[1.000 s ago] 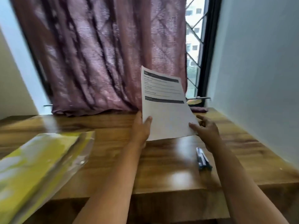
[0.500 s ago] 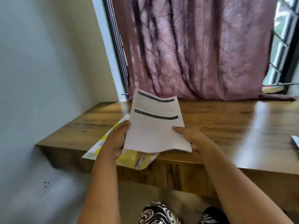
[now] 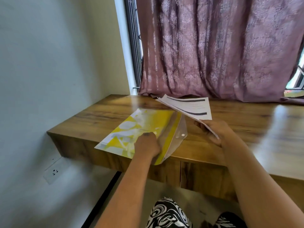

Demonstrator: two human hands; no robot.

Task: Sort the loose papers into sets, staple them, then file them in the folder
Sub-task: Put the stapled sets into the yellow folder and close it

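From the head camera, a yellow and clear plastic folder (image 3: 144,130) lies flat on the wooden counter (image 3: 92,119) near its front edge, at about 9 o'clock from the centre of the view. Its transparent flap (image 3: 178,134), with a white snap button, lies open toward 3 o'clock. The left hand (image 3: 148,145) rests on the folder at the flap's seam, fingers curled and gripping the plastic there. At 2 o'clock from it, the right hand (image 3: 213,132) holds a set of papers (image 3: 190,107) by the near corner, thumb on top and fingers underneath; the sheets tilt up off the counter and reach toward 12 o'clock, showing dark printed bars. A mauve patterned curtain (image 3: 213,46) hangs behind the counter at 12 o'clock. A white wall socket (image 3: 54,170) sits on the wall at 8 o'clock. Black-and-white patterned clothing (image 3: 167,213) shows at 6 o'clock.
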